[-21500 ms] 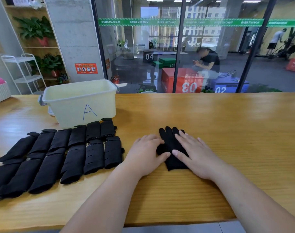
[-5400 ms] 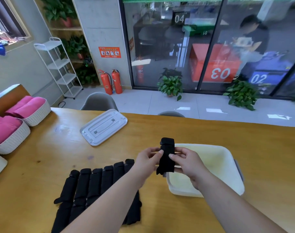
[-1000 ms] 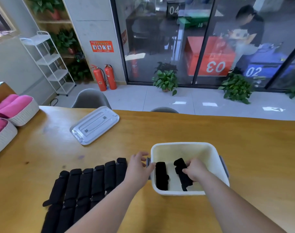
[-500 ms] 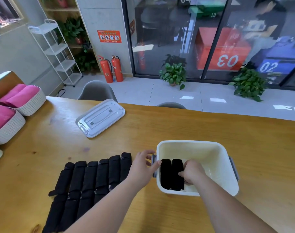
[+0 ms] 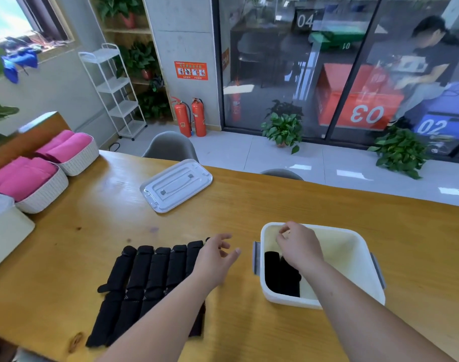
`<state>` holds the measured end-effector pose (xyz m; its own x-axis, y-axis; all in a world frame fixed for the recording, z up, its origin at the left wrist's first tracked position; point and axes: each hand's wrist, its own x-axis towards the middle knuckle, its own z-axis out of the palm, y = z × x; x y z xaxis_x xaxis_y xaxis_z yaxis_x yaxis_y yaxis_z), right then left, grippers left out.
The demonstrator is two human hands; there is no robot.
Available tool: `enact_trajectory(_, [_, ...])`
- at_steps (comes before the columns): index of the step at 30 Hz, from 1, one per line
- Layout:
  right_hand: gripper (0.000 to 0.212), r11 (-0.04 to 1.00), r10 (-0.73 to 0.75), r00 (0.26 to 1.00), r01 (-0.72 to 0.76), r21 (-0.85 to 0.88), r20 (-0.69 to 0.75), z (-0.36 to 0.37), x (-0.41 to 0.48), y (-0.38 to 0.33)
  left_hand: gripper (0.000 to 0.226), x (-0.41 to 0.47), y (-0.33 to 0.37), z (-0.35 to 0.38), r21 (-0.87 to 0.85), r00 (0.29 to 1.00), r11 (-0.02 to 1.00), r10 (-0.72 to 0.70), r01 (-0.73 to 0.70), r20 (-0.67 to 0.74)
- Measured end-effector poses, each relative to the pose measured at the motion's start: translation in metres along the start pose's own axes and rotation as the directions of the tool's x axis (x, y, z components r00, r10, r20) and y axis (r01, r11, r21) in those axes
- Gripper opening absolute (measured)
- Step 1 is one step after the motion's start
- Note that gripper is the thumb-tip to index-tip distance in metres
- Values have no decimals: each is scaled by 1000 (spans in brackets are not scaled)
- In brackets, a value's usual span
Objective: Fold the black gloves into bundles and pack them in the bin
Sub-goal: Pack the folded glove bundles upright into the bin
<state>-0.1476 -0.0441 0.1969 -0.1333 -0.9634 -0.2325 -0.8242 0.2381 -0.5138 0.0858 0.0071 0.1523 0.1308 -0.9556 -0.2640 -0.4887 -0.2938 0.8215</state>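
A cream plastic bin (image 5: 353, 246) stands on the wooden table at the centre right. Two folded black glove bundles (image 5: 280, 273) lie side by side against its near left wall. My right hand (image 5: 299, 244) hovers above the bin's left half with fingers loosely curled, holding nothing. My left hand (image 5: 215, 257) hangs relaxed and empty just left of the bin, over the right end of a row of several flat black gloves (image 5: 144, 278). My forearm hides the row's right part.
A grey bin lid (image 5: 176, 184) lies on the table beyond the gloves. Two white baskets with pink towels (image 5: 45, 168) sit at the left edge, with a white box corner (image 5: 6, 228) near them. Grey chairs (image 5: 170, 147) stand behind the table (image 5: 275, 199).
My right hand has let go of the second bundle and lifted out of the bin. My left hand has come off the bin's handle and drifted left toward the glove row.
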Motion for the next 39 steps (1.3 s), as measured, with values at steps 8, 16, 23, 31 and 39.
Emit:
enact_trajectory(8, [8,960,-266,941,241,140,209,54,-47,-82,46,-33,-72,-51,67,988,990,-122,128,-92])
enact_trajectory(16, [35,911,-179,834,340,-231,522,146,-82,-75,45,-73,-127,-64,153,973,960,-230,233,-35])
enact_trajectory(23, [47,954,-11,833,174,-243,553,190,-89,-59,47,-85,-143,-69,165,965,954,-261,251,41])
enact_trajectory(31, [44,997,74,856,-70,-28,511,221,-99,-62,47,-86,-141,-70,138,964,962,-249,236,87])
enact_trajectory(39, [19,997,68,892,-83,13,446,213,-109,-58,48,-84,-139,-71,64,951,958,-287,281,115])
